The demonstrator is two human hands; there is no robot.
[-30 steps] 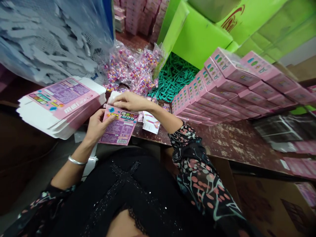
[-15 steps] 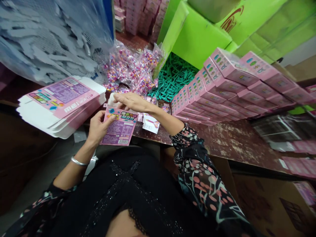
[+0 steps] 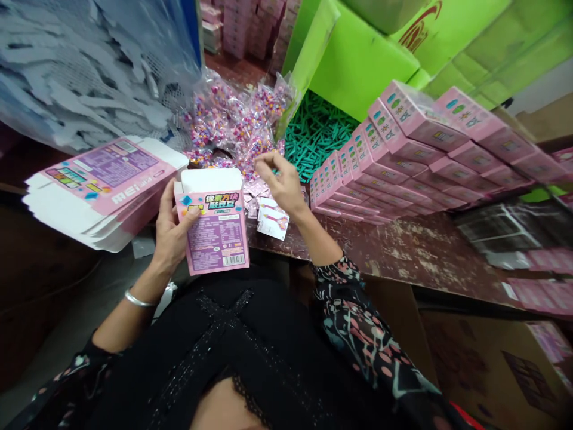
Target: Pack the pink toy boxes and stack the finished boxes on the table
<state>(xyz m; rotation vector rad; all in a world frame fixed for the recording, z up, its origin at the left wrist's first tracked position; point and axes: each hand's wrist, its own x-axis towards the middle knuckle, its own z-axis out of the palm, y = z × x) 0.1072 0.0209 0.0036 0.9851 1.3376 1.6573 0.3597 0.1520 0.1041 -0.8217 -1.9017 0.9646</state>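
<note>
My left hand (image 3: 170,230) grips a pink and purple cardboard box (image 3: 217,236) by its left side, thumb across the printed face. A white flap stands up at the box's top. To the right of it, my right hand (image 3: 282,182) is raised over the table with curved fingers apart and nothing visible in them. Below that hand lie small white picture cards (image 3: 272,222) and several little pink packets (image 3: 254,194). Beyond are clear bags of coloured beads (image 3: 237,119). A stack of flattened pink boxes (image 3: 105,179) sits left of my left hand.
Filled pink boxes (image 3: 403,149) are stacked in rows on the right of the worn brown table (image 3: 403,251). Green sticks (image 3: 317,131) spill from a bright green carton (image 3: 358,65). A clear bag of white scraps (image 3: 85,71) stands at the back left.
My right hand has left the box's top and moved right, its fingers loosening. The white flap now shows fully. My left hand has turned the box more upright and slightly nearer.
</note>
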